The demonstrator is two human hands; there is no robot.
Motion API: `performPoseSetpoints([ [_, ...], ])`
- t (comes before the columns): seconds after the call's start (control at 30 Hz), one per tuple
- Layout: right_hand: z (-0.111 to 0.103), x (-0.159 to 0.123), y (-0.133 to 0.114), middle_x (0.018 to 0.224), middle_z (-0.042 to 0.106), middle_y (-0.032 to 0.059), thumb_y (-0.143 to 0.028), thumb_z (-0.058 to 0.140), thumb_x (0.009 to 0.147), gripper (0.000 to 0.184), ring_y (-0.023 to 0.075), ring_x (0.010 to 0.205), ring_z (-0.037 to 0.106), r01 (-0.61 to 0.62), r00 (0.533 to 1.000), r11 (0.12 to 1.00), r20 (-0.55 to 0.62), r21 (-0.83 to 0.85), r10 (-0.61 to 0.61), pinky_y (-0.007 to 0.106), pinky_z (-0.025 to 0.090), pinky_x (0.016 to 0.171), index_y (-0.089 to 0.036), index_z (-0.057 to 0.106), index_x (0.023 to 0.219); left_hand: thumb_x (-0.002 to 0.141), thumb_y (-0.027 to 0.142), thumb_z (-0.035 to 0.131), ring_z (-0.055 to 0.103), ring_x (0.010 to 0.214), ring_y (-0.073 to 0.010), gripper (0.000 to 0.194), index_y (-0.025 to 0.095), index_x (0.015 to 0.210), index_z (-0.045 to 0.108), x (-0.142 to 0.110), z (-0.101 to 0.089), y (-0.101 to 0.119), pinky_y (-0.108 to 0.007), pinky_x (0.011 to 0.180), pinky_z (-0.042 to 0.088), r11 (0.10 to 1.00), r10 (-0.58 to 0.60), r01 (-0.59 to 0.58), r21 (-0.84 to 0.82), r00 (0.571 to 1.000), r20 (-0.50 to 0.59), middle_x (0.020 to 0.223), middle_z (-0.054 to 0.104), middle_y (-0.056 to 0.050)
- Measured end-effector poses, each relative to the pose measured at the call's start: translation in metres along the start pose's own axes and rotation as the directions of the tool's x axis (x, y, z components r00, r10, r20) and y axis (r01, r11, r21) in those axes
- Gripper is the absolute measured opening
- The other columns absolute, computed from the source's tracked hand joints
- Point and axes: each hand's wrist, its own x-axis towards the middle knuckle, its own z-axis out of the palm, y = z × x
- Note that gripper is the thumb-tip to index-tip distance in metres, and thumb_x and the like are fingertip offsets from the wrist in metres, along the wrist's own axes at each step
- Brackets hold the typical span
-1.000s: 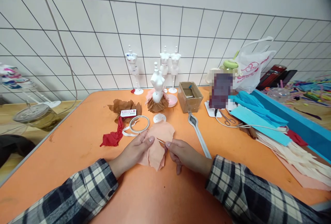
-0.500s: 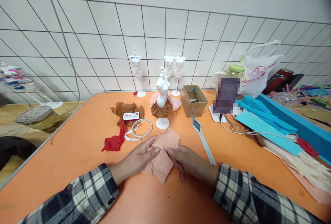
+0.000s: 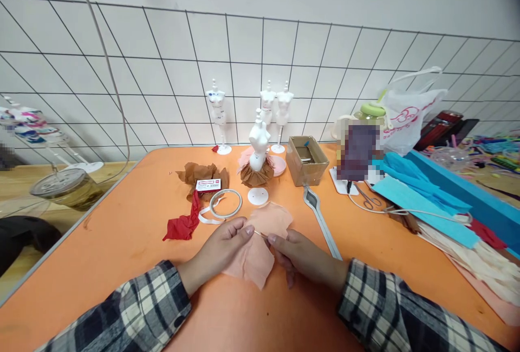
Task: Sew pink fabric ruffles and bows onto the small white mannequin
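Between my hands lies a peach-coloured piece of crepe paper [image 3: 258, 265], thin and wrinkled, its upper part spread above my fingers and its lower part hanging below them. My left hand [image 3: 229, 241] pinches it near the middle between thumb and fingers. From the other side my right hand [image 3: 294, 252] closes thumb against fingers at the paper's middle. A thin pale strip [image 3: 260, 234] runs between the two thumb tips; its exact kind cannot be made out. Just beyond the paper stands a small white mannequin [image 3: 259, 141] wearing a gathered brown crepe skirt [image 3: 257, 174].
Left lie a roll of tape [image 3: 226, 203], a small white box [image 3: 208, 185], red crepe paper [image 3: 181, 227] and brown crepe paper [image 3: 195, 173]. A cardboard box [image 3: 307, 161], grey zipper-like strip [image 3: 323, 222], scissors [image 3: 369, 202] and blue crepe paper [image 3: 426, 211] lie right. More mannequins [image 3: 216, 105] stand behind.
The view has shifted slightly, so everything sits a little lower and to the right. Both hands keep their pinch on the crepe paper, and its upper part has spread a little further right.
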Motion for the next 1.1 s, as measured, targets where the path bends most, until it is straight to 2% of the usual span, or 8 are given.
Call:
performPoseSetpoints([
  [0.2,-0.002,0.002,0.002,0.046,0.037,-0.0074,-0.066,0.047,0.081,0.052,0.006,0.036,0.035,0.055,0.998,0.997,0.016,0.05,-0.056,0.023,0.046,0.035,-0.019,0.041,0.061,0.082,0.047,0.064,0.064,0.072,-0.0181,0.031,0.016,0.081,0.061,0.0,0.004,0.002,-0.027,0.067,0.049,1.0,0.01,-0.008,-0.03,0.999,0.053,0.078,0.07,-0.002],
  [0.33,-0.005,0.003,0.003,0.048,0.036,-0.0081,-0.065,0.048,0.082,0.05,0.0059,0.036,0.036,0.042,0.998,0.997,0.045,0.065,-0.045,0.023,0.046,0.036,-0.018,0.043,0.066,0.086,0.044,0.06,0.066,0.07,-0.0187,0.029,0.016,0.085,0.065,-0.001,0.007,0.005,-0.029,0.068,0.05,0.993,-0.002,0.011,-0.115,0.997,0.082,0.076,0.071,-0.003],
  [0.53,-0.005,0.001,-0.004,0.05,0.033,-0.0077,-0.059,0.046,0.086,0.046,0.006,0.037,0.035,0.056,0.996,0.997,0.071,0.062,-0.06,0.024,0.046,0.037,-0.018,0.043,0.066,0.09,0.047,0.051,0.068,0.077,-0.0243,0.039,0.014,0.095,0.071,0.0,0.007,0.008,-0.034,0.069,0.052,0.98,-0.057,0.081,-0.183,0.989,0.134,0.083,0.074,-0.008],
  [0.7,-0.001,0.004,-0.004,0.05,0.033,-0.008,-0.054,0.047,0.087,0.039,0.0075,0.038,0.036,0.042,0.998,0.998,0.043,0.049,-0.044,0.025,0.045,0.036,-0.018,0.045,0.072,0.089,0.05,0.051,0.069,0.083,-0.0265,0.042,0.015,0.1,0.072,0.001,0.006,0.004,-0.036,0.073,0.053,0.987,-0.055,0.068,-0.143,0.994,0.092,0.086,0.075,-0.008],
  [0.87,-0.001,0.003,-0.004,0.05,0.034,-0.0072,-0.053,0.045,0.087,0.039,0.0082,0.038,0.038,0.071,0.997,0.997,0.017,0.007,-0.071,0.024,0.043,0.034,-0.017,0.048,0.074,0.091,0.05,0.049,0.069,0.082,-0.0253,0.042,0.015,0.1,0.072,0.0,0.006,0.007,-0.036,0.075,0.052,0.987,-0.037,0.055,-0.152,0.993,0.115,0.088,0.075,-0.008],
  [1.0,-0.004,0.002,-0.003,0.049,0.031,-0.0082,-0.056,0.044,0.087,0.042,0.0068,0.036,0.035,0.084,0.995,0.996,0.046,0.033,-0.085,0.023,0.044,0.035,-0.017,0.047,0.07,0.087,0.041,0.061,0.069,0.082,-0.0224,0.031,0.016,0.105,0.068,-0.003,0.0,0.007,-0.034,0.078,0.052,0.985,-0.019,0.048,-0.167,0.986,0.167,0.095,0.074,-0.007],
  [1.1,-0.005,0.002,-0.001,0.049,0.03,-0.0085,-0.058,0.044,0.087,0.044,0.0066,0.036,0.035,0.089,0.995,0.995,0.049,0.049,-0.091,0.023,0.044,0.035,-0.017,0.049,0.072,0.082,0.034,0.068,0.068,0.08,-0.0207,0.027,0.015,0.101,0.067,-0.003,-0.005,0.003,-0.03,0.074,0.052,0.986,-0.016,0.044,-0.159,0.985,0.174,0.091,0.074,-0.007],
])
